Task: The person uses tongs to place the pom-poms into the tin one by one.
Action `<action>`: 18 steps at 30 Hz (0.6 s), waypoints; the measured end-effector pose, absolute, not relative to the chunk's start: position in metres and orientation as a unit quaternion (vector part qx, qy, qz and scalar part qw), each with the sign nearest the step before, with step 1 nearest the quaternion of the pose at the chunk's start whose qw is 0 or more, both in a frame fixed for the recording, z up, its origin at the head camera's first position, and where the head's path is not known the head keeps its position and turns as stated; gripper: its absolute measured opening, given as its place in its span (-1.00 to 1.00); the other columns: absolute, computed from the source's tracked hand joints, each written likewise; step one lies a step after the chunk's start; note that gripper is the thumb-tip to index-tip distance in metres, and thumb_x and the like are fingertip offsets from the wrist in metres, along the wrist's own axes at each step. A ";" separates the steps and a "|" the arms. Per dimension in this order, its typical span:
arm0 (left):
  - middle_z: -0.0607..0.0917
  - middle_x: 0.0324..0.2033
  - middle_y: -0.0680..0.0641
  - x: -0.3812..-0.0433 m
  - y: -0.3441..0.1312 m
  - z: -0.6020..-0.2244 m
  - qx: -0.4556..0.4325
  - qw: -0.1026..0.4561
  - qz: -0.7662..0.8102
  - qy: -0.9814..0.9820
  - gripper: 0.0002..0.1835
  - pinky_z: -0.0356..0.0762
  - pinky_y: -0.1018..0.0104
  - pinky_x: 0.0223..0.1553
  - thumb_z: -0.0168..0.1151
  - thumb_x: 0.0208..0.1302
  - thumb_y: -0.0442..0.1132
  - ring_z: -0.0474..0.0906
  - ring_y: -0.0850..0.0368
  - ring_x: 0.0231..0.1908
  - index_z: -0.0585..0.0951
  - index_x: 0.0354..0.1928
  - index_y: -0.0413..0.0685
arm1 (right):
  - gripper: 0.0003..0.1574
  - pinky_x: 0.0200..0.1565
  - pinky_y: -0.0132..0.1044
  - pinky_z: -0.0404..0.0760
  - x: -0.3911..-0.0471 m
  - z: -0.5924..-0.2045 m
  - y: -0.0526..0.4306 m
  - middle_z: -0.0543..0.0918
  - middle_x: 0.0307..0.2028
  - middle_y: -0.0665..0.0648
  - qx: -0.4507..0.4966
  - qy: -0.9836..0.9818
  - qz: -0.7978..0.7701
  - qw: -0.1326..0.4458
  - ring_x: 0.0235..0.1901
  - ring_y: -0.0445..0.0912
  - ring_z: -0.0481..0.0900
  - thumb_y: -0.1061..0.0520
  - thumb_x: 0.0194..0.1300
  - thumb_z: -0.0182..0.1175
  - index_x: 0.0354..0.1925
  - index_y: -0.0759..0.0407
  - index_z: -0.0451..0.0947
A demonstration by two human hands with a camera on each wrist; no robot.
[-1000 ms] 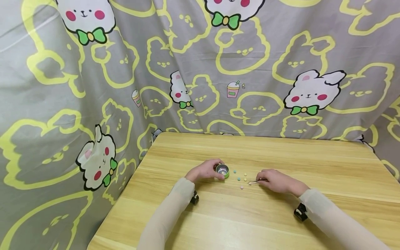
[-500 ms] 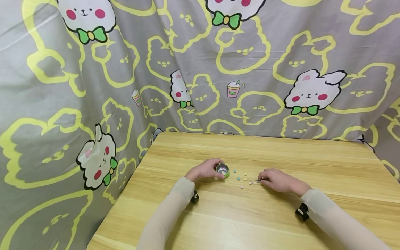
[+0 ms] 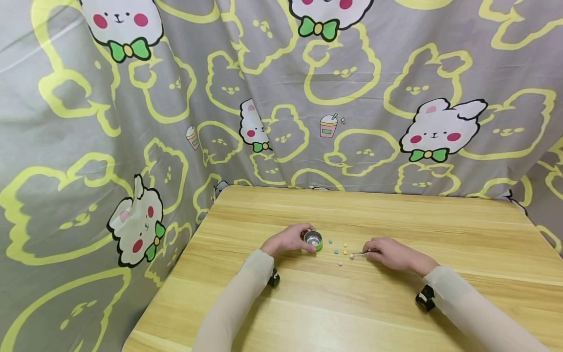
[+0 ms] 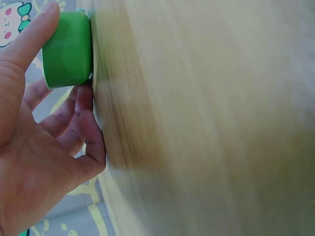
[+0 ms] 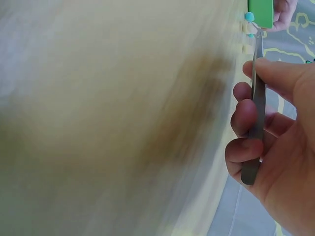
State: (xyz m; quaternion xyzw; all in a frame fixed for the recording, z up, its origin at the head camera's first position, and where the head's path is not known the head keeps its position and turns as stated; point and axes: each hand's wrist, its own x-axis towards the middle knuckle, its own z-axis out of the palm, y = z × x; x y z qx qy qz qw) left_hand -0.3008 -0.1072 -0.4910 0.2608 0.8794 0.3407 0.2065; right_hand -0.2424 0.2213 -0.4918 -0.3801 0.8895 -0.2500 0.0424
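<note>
My left hand (image 3: 293, 238) holds a small green bowl (image 3: 317, 247) with a shiny metal inside, standing upright on the table. In the left wrist view the thumb lies on one side of the green wall (image 4: 69, 49) and fingers lie on the other. Small pale bits show in the bowl. My right hand (image 3: 389, 253) grips metal tweezers (image 5: 257, 105), their tips pointing left. At those tips sits a small pale bead (image 3: 352, 257), close over the table. Between the hands lie blue beads (image 3: 336, 252), yellow beads (image 3: 345, 245) and a pink bead (image 3: 340, 263).
The wooden table (image 3: 308, 313) reaches back to a grey patterned curtain (image 3: 281, 146), which also hangs along the left side. Black wrist cameras (image 3: 425, 298) are strapped under both sleeves.
My right hand has shifted very slightly to the right, and the tweezers' arms look closer together than a second ago. The left hand and bowl stay where they were.
</note>
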 end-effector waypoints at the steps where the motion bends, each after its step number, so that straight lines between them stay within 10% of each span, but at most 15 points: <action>1: 0.58 -0.22 0.13 -0.301 -0.107 -0.491 0.260 0.207 0.341 0.879 -0.49 0.43 0.34 -0.15 0.46 0.03 -0.06 0.50 0.25 -0.22 0.50 0.04 0.10 | -0.86 -0.24 -0.17 0.49 -0.242 -0.491 0.221 0.56 -0.28 -0.09 -0.377 0.889 -0.254 0.044 -0.26 -0.19 0.51 0.19 0.37 0.11 -0.18 0.06 0.60; 18: 0.58 -0.21 0.11 -0.300 -0.107 -0.489 0.259 0.208 0.341 0.879 -0.47 0.42 0.34 -0.15 0.46 0.03 -0.06 0.49 0.24 -0.21 0.49 0.05 0.09 | -0.83 -0.29 -0.24 0.46 -0.257 -0.482 0.210 0.61 -0.28 -0.02 -0.348 0.889 -0.295 0.039 -0.33 -0.23 0.47 0.16 0.40 0.07 -0.14 0.08 0.59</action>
